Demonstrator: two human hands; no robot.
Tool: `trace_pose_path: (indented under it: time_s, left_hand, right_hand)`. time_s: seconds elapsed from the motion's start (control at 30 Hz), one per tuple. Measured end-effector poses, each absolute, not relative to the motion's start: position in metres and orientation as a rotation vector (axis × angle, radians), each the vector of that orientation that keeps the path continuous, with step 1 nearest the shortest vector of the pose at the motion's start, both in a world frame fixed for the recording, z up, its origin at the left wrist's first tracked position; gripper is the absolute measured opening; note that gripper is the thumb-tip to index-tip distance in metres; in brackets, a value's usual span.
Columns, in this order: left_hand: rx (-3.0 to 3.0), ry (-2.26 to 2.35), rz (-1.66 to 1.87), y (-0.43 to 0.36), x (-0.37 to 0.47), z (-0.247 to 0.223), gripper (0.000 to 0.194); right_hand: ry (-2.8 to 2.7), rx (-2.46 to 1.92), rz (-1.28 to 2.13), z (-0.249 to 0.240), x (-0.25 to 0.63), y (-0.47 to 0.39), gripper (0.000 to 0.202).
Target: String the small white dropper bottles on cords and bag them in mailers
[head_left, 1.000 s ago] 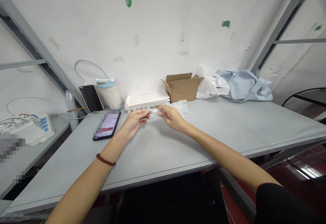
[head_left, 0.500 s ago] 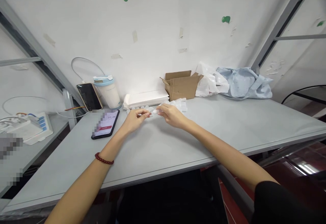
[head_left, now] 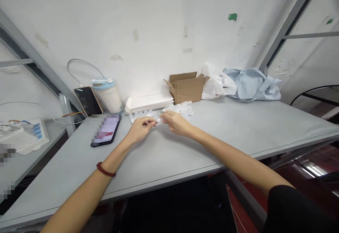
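Note:
My left hand (head_left: 141, 127), a dark red bead bracelet on its wrist, is closed in a pinch with thumb and forefinger together. Close beside it, my right hand (head_left: 176, 123) pinches a small translucent white piece (head_left: 159, 119) between its fingertips. The left fingertips touch or nearly touch that piece; the contact is too small to make out. Just behind the hands lies a row of similar translucent white pieces (head_left: 144, 113). More clear, tab-like plastic pieces (head_left: 185, 108) are heaped behind the right hand.
White flat packets (head_left: 148, 102) are stacked against the wall beside an open cardboard box (head_left: 188, 90). Further right sit a white plastic bag (head_left: 217, 84) and light blue cloth (head_left: 250, 84). A phone (head_left: 106, 130), a tumbler (head_left: 108, 95) and a propped phone (head_left: 88, 101) stand left.
The view has shifted slightly. My hands have drawn closer together, with the white piece now between their fingertips and less of it showing.

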State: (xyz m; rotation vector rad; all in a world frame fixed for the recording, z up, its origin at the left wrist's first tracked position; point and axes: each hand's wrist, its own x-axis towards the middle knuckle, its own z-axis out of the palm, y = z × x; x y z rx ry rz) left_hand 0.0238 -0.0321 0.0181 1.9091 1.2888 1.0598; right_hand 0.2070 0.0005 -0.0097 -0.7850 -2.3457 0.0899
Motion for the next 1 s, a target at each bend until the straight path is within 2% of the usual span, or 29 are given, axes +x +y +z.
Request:
trace_pose_path:
  time_s: [0.87,1.0]
  left_hand:
    - [2.157,1.309,0.891,-0.017,0.01,-0.003,0.017]
    - [2.182,1.395,0.94,-0.011,-0.003,0.009,0.019]
  right_hand:
    - [-2.419,-0.773,0.194,-0.023,0.203,0.011,0.018]
    - [-2.357,-0.848,0.15,-0.021,0.201,0.018,0.031]
